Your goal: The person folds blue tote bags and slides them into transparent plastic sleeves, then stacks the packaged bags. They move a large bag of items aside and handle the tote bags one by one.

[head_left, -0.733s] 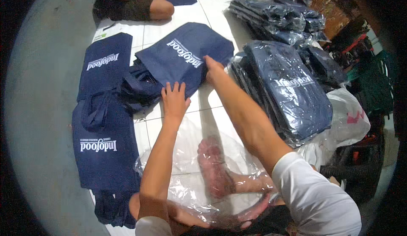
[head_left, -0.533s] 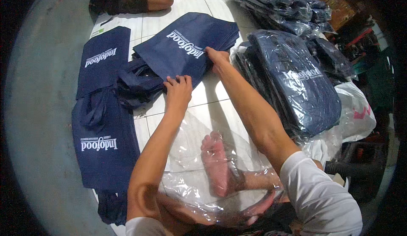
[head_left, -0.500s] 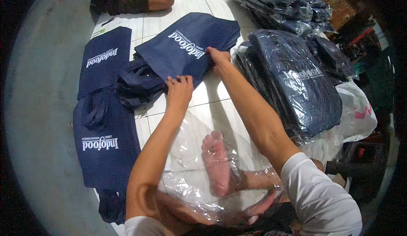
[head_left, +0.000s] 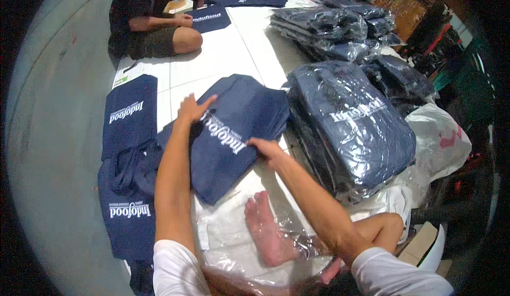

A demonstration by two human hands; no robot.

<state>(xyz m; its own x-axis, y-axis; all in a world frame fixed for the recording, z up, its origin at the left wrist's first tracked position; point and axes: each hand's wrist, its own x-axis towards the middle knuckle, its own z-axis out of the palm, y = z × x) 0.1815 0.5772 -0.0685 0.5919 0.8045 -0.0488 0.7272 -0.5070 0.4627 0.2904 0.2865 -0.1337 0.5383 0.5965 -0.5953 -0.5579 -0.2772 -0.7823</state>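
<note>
A stack of navy cloth bags point(head_left: 228, 163) with white print lies slanted across the floor in front of me. My left hand point(head_left: 195, 109) is at the stack's far left edge, its fingers and thumb spread apart and closed on nothing. With its thumb on top, my right hand point(head_left: 265, 150) grips the stack's right edge; its other fingers are hidden beneath. A clear plastic bag point(head_left: 223, 259) is spread at my bare foot. Left of the stack, more navy bags point(head_left: 127, 104) lie flat, with bunched handles point(head_left: 133, 171) partly behind my left forearm.
A tall pile of plastic-wrapped navy bags point(head_left: 356, 126) stands close on the right, with further wrapped packs point(head_left: 340, 27) behind it. A white plastic sack point(head_left: 441, 142) lies beyond. At the far left, another person point(head_left: 143, 25) sits handling a navy bag point(head_left: 212, 18).
My left hand has moved from the stack's near edge to its far left edge. The stack has turned and come closer to me. The view now takes in more of the other person.
</note>
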